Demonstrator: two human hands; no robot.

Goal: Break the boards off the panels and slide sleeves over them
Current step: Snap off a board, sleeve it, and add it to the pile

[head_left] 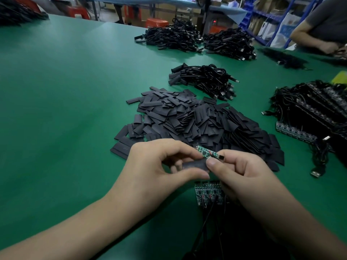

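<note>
My left hand (pixel 161 166) pinches a flat black sleeve (pixel 195 165) between thumb and fingers. My right hand (pixel 244 177) pinches a small green board (pixel 205 152) at its wired end, the board's free end pointing up-left just above the sleeve. Under both hands a panel of several joined boards (pixel 208 194) lies on the green table, with black cables trailing toward me. A big heap of loose black sleeves (pixel 197 119) lies right behind my hands.
A stack of panels with cables (pixel 311 113) sits at the right. Finished sleeved cables (pixel 204 79) lie behind the heap, with bigger cable piles (pixel 197 38) farther back. Another person's arm (pixel 315 40) works at the far right corner. Green table (pixel 65 91) stretches left.
</note>
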